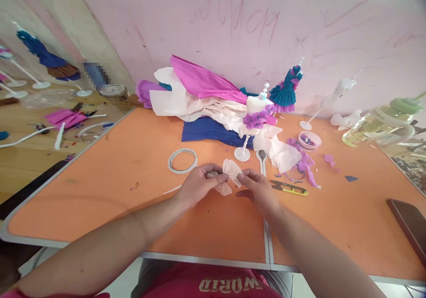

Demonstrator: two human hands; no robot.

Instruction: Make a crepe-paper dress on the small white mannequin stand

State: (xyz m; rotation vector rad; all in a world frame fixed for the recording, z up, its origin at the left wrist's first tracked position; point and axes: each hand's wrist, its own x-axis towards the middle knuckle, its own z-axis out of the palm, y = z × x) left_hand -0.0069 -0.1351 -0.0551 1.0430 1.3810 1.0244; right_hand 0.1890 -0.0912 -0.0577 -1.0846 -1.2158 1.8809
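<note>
A small piece of white crepe paper [232, 168], gathered at its middle, is held above the orange table. My left hand [203, 182] pinches it at the gathered part between thumb and fingers. From the other side, my right hand [258, 189] grips its right edge with thumb and forefinger. Just behind my hands stands a small white mannequin stand [242, 154] dressed in white paper, with purple paper flowers [258, 118] at its waist. A spoon [262, 156] lies beside the stand's base, and yellow-handled thread snips [289, 188] lie right of my right hand.
A roll of tape [182, 160] lies left on the orange table [100, 178]. Crepe paper sheets [206, 82] pile up along the wall. A pink bowl [309, 141], purple scraps [308, 167], a large bottle [382, 120] and a dark phone-like object [408, 224] are on the right.
</note>
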